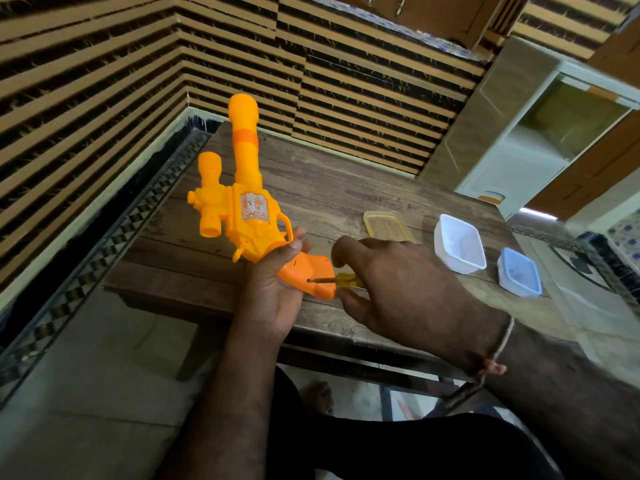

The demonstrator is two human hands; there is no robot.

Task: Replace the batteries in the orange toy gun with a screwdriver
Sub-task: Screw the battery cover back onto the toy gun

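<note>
The orange toy gun [242,202] is held above the near left part of the wooden table [339,199], barrel pointing away from me. My left hand [273,285] grips it around the handle, thumb up by the trigger guard. My right hand [398,289] holds a small screwdriver [341,279] with a yellow translucent handle. Its metal tip sits on a dark spot on the side of the gun's handle. Most of the screwdriver's handle is hidden under my fingers.
A yellow-tinted clear lid or tray [386,225] lies on the table beyond my right hand. A white plastic tub [459,244] and a pale blue tub [519,271] stand to the right. Striped walls stand behind the table, and my foot shows below it.
</note>
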